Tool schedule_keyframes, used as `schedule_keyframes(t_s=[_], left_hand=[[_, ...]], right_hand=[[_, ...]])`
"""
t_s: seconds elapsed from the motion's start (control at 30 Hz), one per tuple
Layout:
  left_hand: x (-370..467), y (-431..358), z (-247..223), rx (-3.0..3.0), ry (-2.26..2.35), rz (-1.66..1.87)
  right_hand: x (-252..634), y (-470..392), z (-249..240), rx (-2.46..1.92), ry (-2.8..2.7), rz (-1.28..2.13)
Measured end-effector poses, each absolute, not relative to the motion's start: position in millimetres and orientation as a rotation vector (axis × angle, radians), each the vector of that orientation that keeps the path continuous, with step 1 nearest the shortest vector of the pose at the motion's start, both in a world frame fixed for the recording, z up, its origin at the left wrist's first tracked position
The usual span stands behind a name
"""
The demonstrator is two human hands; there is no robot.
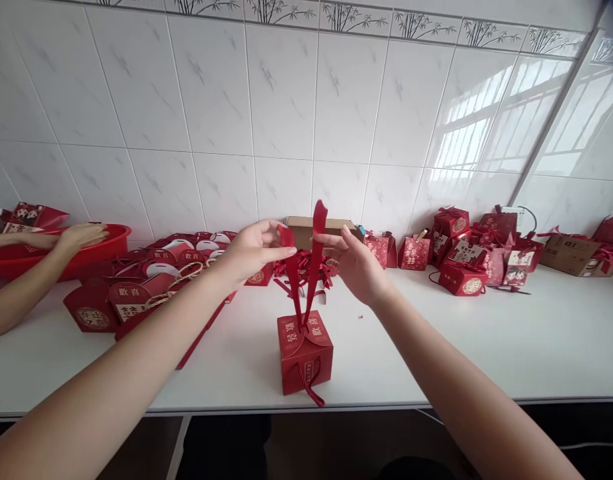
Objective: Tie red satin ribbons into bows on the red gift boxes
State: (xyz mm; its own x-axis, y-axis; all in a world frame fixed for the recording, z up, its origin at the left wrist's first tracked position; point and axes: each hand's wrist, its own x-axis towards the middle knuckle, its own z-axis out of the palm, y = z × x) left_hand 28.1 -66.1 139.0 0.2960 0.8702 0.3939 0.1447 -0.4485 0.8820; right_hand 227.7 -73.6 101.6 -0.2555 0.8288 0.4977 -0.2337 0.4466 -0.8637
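A small red gift box (306, 353) with gold characters stands near the table's front edge, a twisted red cord handle hanging on its front. From the middle of its lid a red ribbon (314, 280) rises in two strands. My left hand (256, 250) pinches the left strand between thumb and fingers. At the right strand, my right hand (354, 260) touches the ribbon with its fingers, which look partly spread; the strand's tip stands up above them.
Behind the box lie loose red ribbons (326, 267) and a cardboard box (306, 233). Red boxes (151, 293) crowd the left, finished-looking ones (461, 267) the right. Another person's hands (84, 235) are over a red basin (116, 240) at far left.
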Motion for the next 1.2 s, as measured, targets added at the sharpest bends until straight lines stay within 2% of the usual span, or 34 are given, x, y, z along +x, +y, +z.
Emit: schedule_keyframes(t_s=[0.27, 0.4, 0.5, 0.6, 0.73, 0.83, 0.97, 1.2], left_hand=[[39.8, -73.4, 131.1, 1.697, 0.777, 1.315], [20.6, -68.3, 118.8, 1.725, 1.037, 1.219], [5.7, -62.9, 95.8, 1.986, 1.35, 0.933], [1.1, -60.7, 72.2, 2.147, 1.419, 0.475], [7.8, -63.9, 60.9, 2.165, 1.382, 0.284], [15.4, -68.8, 63.3, 2.182, 1.238, 0.3], [27.2, -73.8, 61.0, 2.178, 1.099, 0.359], [44.6, -79.0, 45.7, 2.075, 0.976, 0.425]], right_hand=[[224.9, -81.9, 102.1, -0.536, -1.524, 0.981], [255.6, -82.5, 98.0, -0.932, -1.567, 0.972], [272.2, -85.1, 92.2, -1.416, -1.723, 0.602], [265.7, -87.6, 79.6, -1.392, -1.98, 0.32], [236.9, -84.6, 48.6, -1.096, -2.421, 0.659], [221.9, -79.5, 25.4, -1.028, -2.461, 0.794], [215.1, -77.9, 11.9, -0.925, -2.364, 0.814], [208.0, -80.0, 12.1, -0.987, -2.338, 0.772]])
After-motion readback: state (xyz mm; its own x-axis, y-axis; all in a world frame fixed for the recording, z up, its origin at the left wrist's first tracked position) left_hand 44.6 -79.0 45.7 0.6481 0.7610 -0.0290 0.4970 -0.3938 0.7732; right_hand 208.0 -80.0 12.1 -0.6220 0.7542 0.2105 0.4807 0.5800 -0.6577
